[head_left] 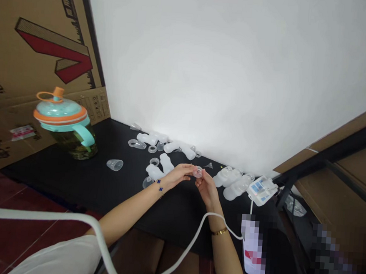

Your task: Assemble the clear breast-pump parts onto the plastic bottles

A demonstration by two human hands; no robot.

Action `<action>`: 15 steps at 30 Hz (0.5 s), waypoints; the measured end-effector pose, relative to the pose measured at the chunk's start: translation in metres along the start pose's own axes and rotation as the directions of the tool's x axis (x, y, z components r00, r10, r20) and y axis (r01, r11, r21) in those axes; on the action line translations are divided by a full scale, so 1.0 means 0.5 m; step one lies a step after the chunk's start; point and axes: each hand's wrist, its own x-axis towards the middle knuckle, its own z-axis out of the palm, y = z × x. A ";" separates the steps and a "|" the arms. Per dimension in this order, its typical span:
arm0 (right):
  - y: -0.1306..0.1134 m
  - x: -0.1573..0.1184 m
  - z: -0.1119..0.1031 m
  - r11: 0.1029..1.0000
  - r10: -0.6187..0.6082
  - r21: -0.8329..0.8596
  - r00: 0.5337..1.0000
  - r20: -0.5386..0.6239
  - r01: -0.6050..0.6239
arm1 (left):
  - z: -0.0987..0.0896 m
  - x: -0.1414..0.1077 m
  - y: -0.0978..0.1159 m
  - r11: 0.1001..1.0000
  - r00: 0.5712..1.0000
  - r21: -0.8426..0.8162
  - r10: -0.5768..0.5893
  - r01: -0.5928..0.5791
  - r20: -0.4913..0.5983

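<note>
Both hands meet over the black table (103, 194), pinching a small clear round bottle part (197, 172) between the fingertips. My left hand (180, 173) grips its left side, and my right hand (207, 188) its right side. The part's exact shape is partly hidden by the fingers. Left of my left hand lie white soft bottles (166, 163), a clear ring (154, 162) and a clear cap (148, 182). To the right of my right hand, several frosted bottles with clear tops (234, 187) lie in a group.
A teal and orange lidded jug (66, 120) stands at the left; a loose clear cap (115, 165) lies nearby. More bottles and rings (147, 139) line the white wall. At right are a white power strip (262, 190) and a phone (253, 254). A white cable (194, 242) crosses in front.
</note>
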 end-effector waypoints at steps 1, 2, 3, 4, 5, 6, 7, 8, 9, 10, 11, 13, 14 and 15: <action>0.001 0.000 0.001 1.000 0.009 0.004 1.000 -0.007 -0.009 | 0.000 0.000 -0.001 1.000 1.000 -0.003 -0.001 0.001 0.004; 0.001 0.000 0.001 1.000 0.023 0.012 1.000 -0.016 -0.023 | -0.001 0.001 -0.001 1.000 1.000 -0.006 -0.001 0.001 0.009; 0.002 0.000 0.002 0.999 0.042 0.021 0.999 -0.023 -0.041 | 0.000 0.000 -0.001 1.000 1.000 -0.008 -0.001 0.002 0.018; 0.002 -0.001 0.003 0.998 0.061 0.033 0.998 -0.026 -0.061 | 0.000 -0.001 -0.001 1.000 1.000 -0.011 -0.002 0.002 0.025; 0.002 -0.002 0.004 0.996 0.079 0.044 0.997 -0.023 -0.078 | 0.002 -0.002 0.000 1.000 1.000 -0.016 -0.004 0.005 0.029; 0.002 -0.002 0.005 0.994 0.092 0.052 0.996 -0.016 -0.091 | 0.003 -0.003 0.002 1.000 1.000 -0.022 -0.008 0.008 0.031; 0.001 -0.003 0.005 0.993 0.100 0.058 0.995 -0.006 -0.100 | 0.005 -0.005 0.003 0.999 0.999 -0.031 -0.013 0.014 0.032; 0.000 -0.004 0.005 0.993 0.104 0.059 0.995 0.005 -0.104 | 0.007 -0.006 0.004 0.999 0.999 -0.040 -0.019 0.020 0.033; 0.000 -0.004 0.004 0.993 0.103 0.059 0.995 0.014 -0.104 | 0.009 -0.007 0.006 0.999 0.999 -0.048 -0.024 0.026 0.035; -0.001 -0.005 0.004 0.993 0.101 0.058 0.995 0.022 -0.102 | 0.009 -0.007 0.006 0.998 0.999 -0.052 -0.027 0.030 0.040; -0.002 -0.005 0.003 0.993 0.100 0.055 0.995 0.029 -0.101 | 0.010 -0.007 0.006 0.998 0.999 -0.053 -0.030 0.032 0.046; -0.003 -0.005 0.002 0.993 0.105 0.053 0.993 0.046 -0.108 | 0.009 -0.006 0.006 0.998 0.998 -0.049 -0.030 0.032 0.049; -0.004 -0.005 0.002 0.992 0.109 0.054 0.993 0.053 -0.112 | 0.008 -0.005 0.006 0.999 0.999 -0.045 -0.029 0.031 0.046; -0.005 -0.005 0.001 0.992 0.114 0.053 0.992 0.059 -0.117 | 0.006 -0.004 0.005 0.999 0.999 -0.040 -0.028 0.030 0.043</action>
